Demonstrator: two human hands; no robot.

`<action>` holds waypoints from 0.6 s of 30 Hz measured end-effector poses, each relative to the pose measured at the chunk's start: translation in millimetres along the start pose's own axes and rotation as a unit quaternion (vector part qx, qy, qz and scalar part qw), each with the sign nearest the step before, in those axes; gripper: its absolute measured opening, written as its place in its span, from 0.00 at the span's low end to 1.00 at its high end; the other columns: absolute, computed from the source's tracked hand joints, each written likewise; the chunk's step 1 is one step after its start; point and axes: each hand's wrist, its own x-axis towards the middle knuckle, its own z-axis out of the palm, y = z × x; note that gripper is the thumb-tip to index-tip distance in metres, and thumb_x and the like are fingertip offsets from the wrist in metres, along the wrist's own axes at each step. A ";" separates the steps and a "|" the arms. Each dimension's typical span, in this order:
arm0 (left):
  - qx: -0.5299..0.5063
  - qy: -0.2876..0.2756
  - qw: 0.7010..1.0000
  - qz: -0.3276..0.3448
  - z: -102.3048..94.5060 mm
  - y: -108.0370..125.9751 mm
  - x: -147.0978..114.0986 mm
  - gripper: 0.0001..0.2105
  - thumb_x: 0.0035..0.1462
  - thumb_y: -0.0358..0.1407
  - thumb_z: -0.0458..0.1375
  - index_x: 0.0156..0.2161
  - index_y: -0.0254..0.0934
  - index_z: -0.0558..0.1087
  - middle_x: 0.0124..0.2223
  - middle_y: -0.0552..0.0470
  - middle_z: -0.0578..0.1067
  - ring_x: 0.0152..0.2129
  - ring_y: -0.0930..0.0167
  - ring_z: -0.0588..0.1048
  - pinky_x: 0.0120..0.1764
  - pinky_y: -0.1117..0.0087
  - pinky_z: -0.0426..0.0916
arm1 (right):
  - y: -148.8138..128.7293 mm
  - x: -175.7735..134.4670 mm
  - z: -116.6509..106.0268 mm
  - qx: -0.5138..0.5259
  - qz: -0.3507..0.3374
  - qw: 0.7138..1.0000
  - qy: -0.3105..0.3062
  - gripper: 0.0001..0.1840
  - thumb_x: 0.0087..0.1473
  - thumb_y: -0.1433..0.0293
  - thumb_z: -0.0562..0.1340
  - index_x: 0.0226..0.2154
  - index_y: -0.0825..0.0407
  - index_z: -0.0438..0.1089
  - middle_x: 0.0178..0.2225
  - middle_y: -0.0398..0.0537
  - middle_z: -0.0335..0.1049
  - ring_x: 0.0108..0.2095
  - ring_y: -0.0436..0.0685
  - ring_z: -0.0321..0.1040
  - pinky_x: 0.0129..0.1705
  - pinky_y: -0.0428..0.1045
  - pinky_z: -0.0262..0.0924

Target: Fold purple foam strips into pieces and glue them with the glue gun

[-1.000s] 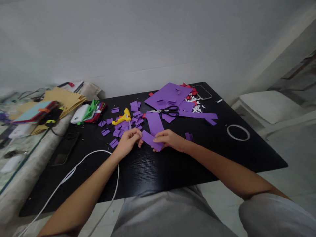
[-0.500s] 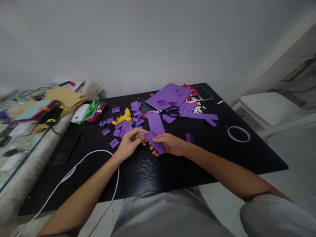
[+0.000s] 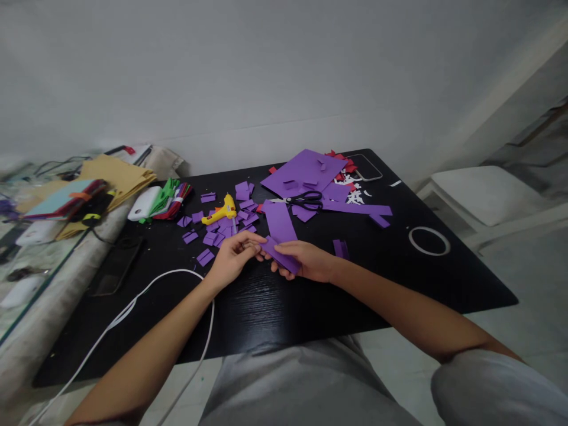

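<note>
Toward the surface's (image 3: 257, 310) near edge, left hand (image 3: 234, 255) and right hand (image 3: 311, 261) pinched a strip (image 3: 281, 254), seemingly mid-fold; creasing needed even pressure.

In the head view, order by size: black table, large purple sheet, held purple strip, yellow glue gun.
1. Black table
2. Large purple sheet
3. Held purple strip and yellow glue gun: too alike to rank; right-hand fingers cover part of the strip.

A black table (image 3: 248, 319) adjoins a plain grey wall (image 3: 275, 71).
</note>
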 end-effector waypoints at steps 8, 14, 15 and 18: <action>0.026 0.023 0.999 -0.003 0.9 2.1 -0.9 0.09 0.56 0.37 0.65 0.39 0.34 0.80 0.29 0.49 0.81 0.27 0.69 0.79 0.35 0.69 0.73 | 1.7 -1.5 1.2 -0.007 -0.012 1.000 0.010 0.10 0.65 0.69 0.60 0.36 0.59 0.73 0.26 0.47 0.73 0.21 0.47 0.66 0.21 0.41 0.61; 0.016 0.023 1.000 0.009 0.1 3.6 -0.9 0.14 0.57 0.38 0.64 0.47 0.35 0.76 0.32 0.51 0.81 0.28 0.69 0.79 0.35 0.68 0.75 | 4.7 0.2 2.3 -0.044 -0.045 0.998 0.024 0.10 0.66 0.70 0.57 0.37 0.58 0.72 0.26 0.46 0.74 0.20 0.47 0.67 0.21 0.42 0.62; 0.013 0.024 1.000 0.008 -0.1 3.0 -0.6 0.14 0.57 0.38 0.64 0.47 0.35 0.76 0.32 0.51 0.80 0.28 0.68 0.79 0.34 0.68 0.75 | 5.9 0.9 2.4 -0.060 -0.059 0.996 0.031 0.11 0.66 0.70 0.57 0.37 0.58 0.72 0.26 0.46 0.75 0.20 0.47 0.67 0.22 0.42 0.62; 0.031 0.028 0.999 -0.010 -0.8 -0.1 0.7 0.10 0.57 0.40 0.64 0.38 0.34 0.74 0.29 0.51 0.77 0.26 0.70 0.76 0.29 0.71 0.72 | 10.6 3.7 1.8 -0.113 -0.102 0.987 0.054 0.11 0.67 0.69 0.56 0.37 0.58 0.71 0.27 0.46 0.76 0.21 0.48 0.69 0.23 0.43 0.66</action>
